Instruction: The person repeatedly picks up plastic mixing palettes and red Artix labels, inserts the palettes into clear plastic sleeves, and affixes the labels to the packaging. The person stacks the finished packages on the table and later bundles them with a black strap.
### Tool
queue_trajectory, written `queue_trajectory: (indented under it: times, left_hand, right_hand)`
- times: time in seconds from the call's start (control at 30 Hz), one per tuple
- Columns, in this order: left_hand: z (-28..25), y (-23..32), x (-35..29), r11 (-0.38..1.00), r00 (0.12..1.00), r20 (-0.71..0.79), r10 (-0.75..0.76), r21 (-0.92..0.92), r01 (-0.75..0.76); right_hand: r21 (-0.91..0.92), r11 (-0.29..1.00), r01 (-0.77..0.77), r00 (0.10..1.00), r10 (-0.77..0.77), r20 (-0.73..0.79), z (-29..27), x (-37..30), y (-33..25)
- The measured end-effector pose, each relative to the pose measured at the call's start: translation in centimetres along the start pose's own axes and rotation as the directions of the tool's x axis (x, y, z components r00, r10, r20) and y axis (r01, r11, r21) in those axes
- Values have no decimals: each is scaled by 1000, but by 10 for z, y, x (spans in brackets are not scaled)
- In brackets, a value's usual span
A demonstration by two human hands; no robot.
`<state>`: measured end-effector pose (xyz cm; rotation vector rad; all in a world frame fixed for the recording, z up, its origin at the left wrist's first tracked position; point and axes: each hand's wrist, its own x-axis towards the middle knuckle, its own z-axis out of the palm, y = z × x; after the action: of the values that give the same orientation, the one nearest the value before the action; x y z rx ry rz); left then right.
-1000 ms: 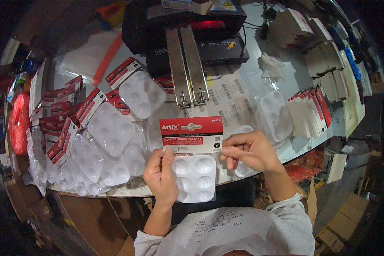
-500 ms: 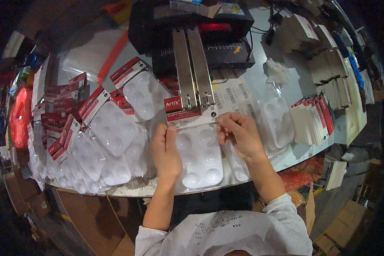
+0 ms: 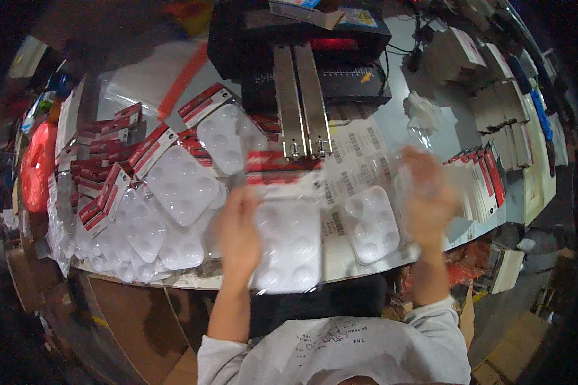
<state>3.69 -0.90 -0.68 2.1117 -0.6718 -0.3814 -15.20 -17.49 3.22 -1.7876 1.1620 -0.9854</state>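
Observation:
My left hand (image 3: 239, 228) pinches the left edge of a white plastic paint palette (image 3: 288, 244) in a clear bag, just below its blurred red and white header card (image 3: 282, 174). This package hangs at the near table edge, under the metal bars (image 3: 302, 102) of a black machine. Away to the right, my right hand (image 3: 432, 196) is smeared by motion, beside the stack of folded header cards (image 3: 478, 183); its fingers cannot be made out. Between my hands, a loose white palette (image 3: 372, 224) lies on the table.
Several bagged palettes with red cards (image 3: 180, 183) are heaped on the left. The black machine (image 3: 356, 48) stands at the back, near printed barcode sheets (image 3: 356, 151). Stacks of cards (image 3: 498, 102) line the right side, by crumpled clear plastic (image 3: 424, 112).
My right hand has let go of the header card and swung right. My left hand, still on the package, has drawn it slightly left and nearer. The loose palette now shows fully.

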Motion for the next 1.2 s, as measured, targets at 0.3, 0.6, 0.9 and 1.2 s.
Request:
queue_trajectory:
  times: [0.3,0.6,0.9,1.2]
  left_hand:
    - [-72,13,22,832,848,-414,330,552,-54]
    - [26,-4,-35,985,983,107,148,78,-157]
    - [1,30,-46,727,841,541,14,-583,363]
    - [-3,33,-53,898,923,383,-24,-398,188]
  right_hand:
    - [-710,704,14,1000,8,28,-166,30,75]
    - [-696,679,-233,971,129,-200,-159,34,67]
    - [-45,992,116,962,-123,-244,-68,-16,-12]
    - [10,985,173,841,-153,520,21,-15,-32]
